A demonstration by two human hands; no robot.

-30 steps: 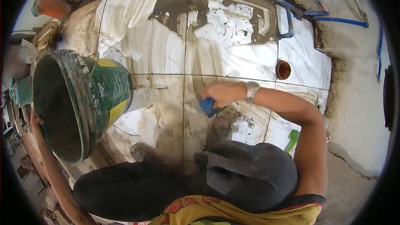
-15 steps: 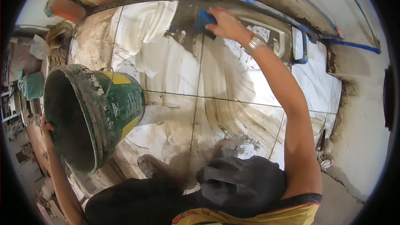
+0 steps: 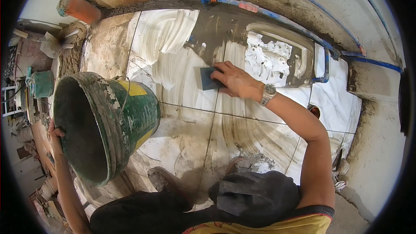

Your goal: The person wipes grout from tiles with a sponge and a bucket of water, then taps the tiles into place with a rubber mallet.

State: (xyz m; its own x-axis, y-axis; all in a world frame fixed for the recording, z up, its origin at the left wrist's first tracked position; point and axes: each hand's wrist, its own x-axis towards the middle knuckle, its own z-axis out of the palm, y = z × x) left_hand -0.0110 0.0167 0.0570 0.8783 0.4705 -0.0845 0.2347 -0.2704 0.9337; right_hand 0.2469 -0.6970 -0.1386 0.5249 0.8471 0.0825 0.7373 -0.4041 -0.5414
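Back from the far grey band, the right hand (image 3: pixel 236 80) has drawn the flat blue rectangular pad (image 3: pixel 209 79) nearer the person, over the streaked middle of the white tiled floor (image 3: pixel 331 99); its grip is narrow, thumb and fingers pinching the pad. The left hand (image 3: pixel 55 136) has its grip curled over the rim of a big green plastic bucket with yellow panels (image 3: pixel 138 115), which is tilted with its mouth to the left; what its dark inside contains cannot be told.

Judging by the marks, the covering looks uneven and only partway done. Curved greyish-brown streaks cross the middle tiles, where the film appears drawn thin. A wet grey layer (image 3: pixel 212 28) lies denser near the blue pipe (image 3: pixel 229 1) along the far wall, seemingly not yet thinned, with a blotchy white patch (image 3: pixel 268 58) beside it. A brown-stained tile (image 3: pixel 108 45) at far left shows no clear sweep marks, and the floor around the round drain hole (image 3: pixel 315 112) looks mostly white
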